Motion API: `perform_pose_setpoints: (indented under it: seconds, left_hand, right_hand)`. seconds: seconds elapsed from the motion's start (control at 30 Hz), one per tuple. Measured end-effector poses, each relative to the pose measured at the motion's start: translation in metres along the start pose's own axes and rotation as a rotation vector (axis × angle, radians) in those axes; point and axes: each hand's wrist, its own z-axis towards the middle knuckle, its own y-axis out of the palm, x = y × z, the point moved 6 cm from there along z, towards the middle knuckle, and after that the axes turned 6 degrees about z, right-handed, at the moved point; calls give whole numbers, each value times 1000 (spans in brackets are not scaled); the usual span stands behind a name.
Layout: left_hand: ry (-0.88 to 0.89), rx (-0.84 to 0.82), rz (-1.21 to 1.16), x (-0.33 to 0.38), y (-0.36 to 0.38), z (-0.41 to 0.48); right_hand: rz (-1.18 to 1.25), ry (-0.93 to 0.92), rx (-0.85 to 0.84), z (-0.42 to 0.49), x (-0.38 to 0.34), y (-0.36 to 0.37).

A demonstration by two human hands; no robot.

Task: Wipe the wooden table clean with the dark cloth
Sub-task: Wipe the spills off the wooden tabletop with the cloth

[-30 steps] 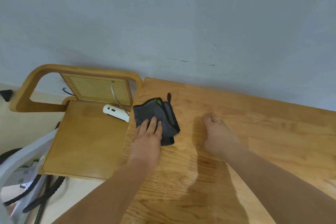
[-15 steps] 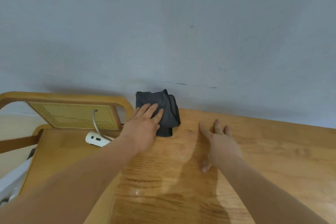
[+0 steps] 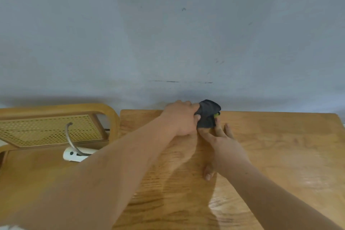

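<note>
The dark cloth [image 3: 209,113], with a small green tag, is bunched up at the far edge of the wooden table [image 3: 270,155], against the wall. My left hand [image 3: 182,118] grips the cloth's left side, fingers and thumb curled around it. My right hand [image 3: 223,144] lies flat on the tabletop just in front of the cloth. Its fingers are straight and its fingertips reach the cloth's near edge.
A wooden chair [image 3: 56,110] with a cane back stands against the table's left side. A white device [image 3: 74,154] with a grey cable lies on its seat. A grey wall [image 3: 168,33] rises directly behind the table.
My left hand has carried the cloth from the table's far left corner to the right along the wall edge, and the cloth is now bunched. My right hand has slid forward to it.
</note>
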Motion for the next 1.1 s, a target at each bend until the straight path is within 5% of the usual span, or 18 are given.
perform_pose_setpoints:
  seconds: [0.4, 0.5, 0.67, 0.8, 0.93, 1.1]
  left_hand:
    - [-345, -213, -102, -157, -7, -74]
    - [-432, -100, -45, -130, -3, -65]
    - [-199, 115, -5, -13, 13, -23]
    - [-132, 124, 36, 2, 15, -24]
    - [-337, 60, 62, -17, 12, -39]
    - [-648, -66, 121, 13, 4, -20]
  right_hand:
    - [11, 2, 11, -1, -3, 0]
    - [8, -6, 9, 0, -1, 2]
    - [2, -32, 23, 0, -1, 2]
    - [14, -64, 34, -3, 1, 4]
    - [68, -198, 50, -6, 2, 11]
    - [456, -476, 27, -23, 85, -19]
